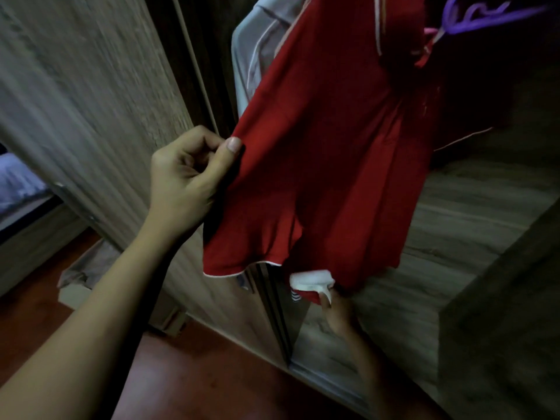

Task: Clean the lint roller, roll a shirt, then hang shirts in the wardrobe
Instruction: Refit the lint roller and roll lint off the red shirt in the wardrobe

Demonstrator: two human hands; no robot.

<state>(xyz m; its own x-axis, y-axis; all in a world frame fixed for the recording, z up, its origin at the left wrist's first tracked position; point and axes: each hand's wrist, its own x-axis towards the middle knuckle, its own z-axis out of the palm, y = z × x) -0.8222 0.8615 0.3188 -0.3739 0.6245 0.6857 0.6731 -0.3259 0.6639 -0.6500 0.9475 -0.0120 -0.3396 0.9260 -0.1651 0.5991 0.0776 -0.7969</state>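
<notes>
Far left: one bed with a bluish cover, blurred. Beside it is one wood-grain wardrobe door. At the door's foot one low box with grey cloth in it stands on the reddish floor.

Left hand: the arm enters from the lower left. We note the fingers curled in toward the palm. The thumb presses flat on the left side edge of the red shirt, pinching the cloth there.

Garments counted: two. One red shirt with thin white trim hangs in the wardrobe opening, its lower part drawn out toward us. One grey garment hangs just behind it, touching and mostly hidden.

Right hand: it is lower and dimmer, just under the red shirt's hem. The thumb and a finger pinch one white fold of cloth at the hem. We cannot tell how the other fingers lie, as they are in shadow.

Hangers counted: one purple hanger, upper right, at the top of the red shirt. One small pink piece sits just below it, and we cannot tell what it is.

Right: one wood shelf inside the wardrobe, below and behind the shirt, going dark further in.
</notes>
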